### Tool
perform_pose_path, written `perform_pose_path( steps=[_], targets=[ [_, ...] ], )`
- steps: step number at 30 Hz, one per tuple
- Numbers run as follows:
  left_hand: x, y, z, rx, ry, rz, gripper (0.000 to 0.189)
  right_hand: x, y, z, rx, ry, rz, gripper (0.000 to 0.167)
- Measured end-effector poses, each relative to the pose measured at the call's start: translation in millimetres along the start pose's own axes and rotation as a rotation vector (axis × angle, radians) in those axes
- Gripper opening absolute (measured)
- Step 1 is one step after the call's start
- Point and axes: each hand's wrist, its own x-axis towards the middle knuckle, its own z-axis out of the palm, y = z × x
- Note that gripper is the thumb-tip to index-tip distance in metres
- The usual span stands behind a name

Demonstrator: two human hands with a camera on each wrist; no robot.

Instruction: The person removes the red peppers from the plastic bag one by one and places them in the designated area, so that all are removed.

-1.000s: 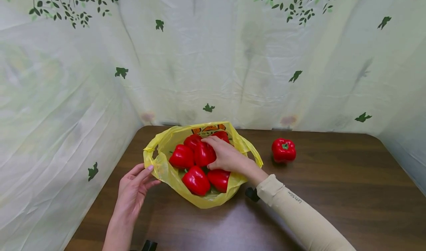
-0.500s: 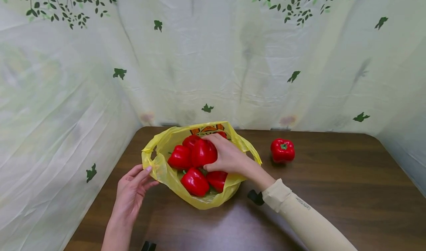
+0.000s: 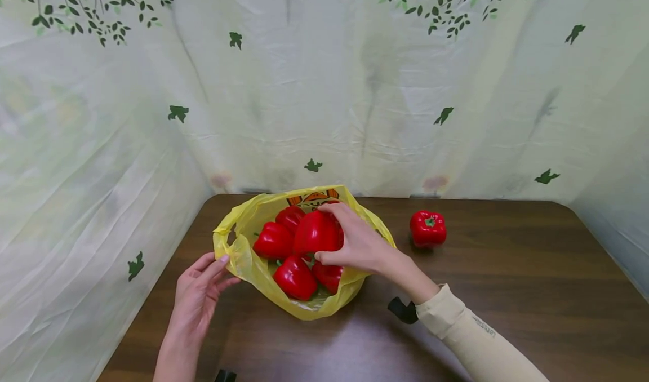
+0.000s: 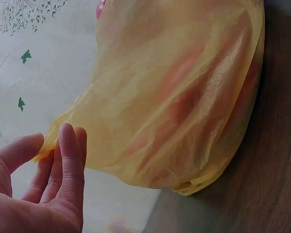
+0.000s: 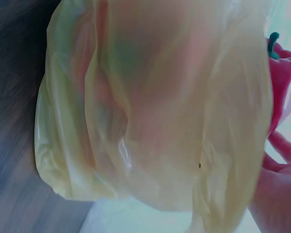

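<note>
the right hand [image 3: 362, 247] grips a glossy red bell pepper [image 3: 315, 232], thumb on its near side, fingers over its far side. compared with half a second ago, hand and pepper have risen and edged right, so the pepper seems, as a judgement, to be lifting free of its neighbours; it is seen within the mouth of a thin yellow plastic bag [image 3: 306, 313]. it looks plump, smooth and shiny, and the right wrist view shows a short green stem [image 5: 274, 43]. below and beside it sit other whole red bell peppers [image 3: 296, 279], one partly behind the hand. the left hand [image 3: 195, 294] stays pinching the bag's left edge between thumb and fingers, and the mouth stands wide. farther right, well apart, a lone red bell pepper [image 3: 428, 229] rests stem forward on a brown wood-grain table [image 3: 507, 269].
</note>
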Motion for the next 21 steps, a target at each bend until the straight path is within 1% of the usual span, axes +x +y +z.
perform_pose_path(
  steps=[3,9,15,21],
  targets=[
    [0.0,0.1,-0.2,0.002,-0.003,0.005,0.014,-6.1,-2,-6,0.024,0.016,0.018,0.077],
    [0.0,-0.1,-0.8,-0.003,-0.007,0.017,0.013,-16.0,-2,-18,0.063,0.053,0.022,0.073],
    [-0.1,-0.3,-0.8,-0.002,-0.006,0.025,0.013,-26.9,0,-32,0.094,0.090,0.049,0.074],
    [0.7,-0.6,-1.1,-0.015,-0.016,0.041,0.012,-37.6,5,-50,0.116,0.143,0.055,0.074]
  ],
)
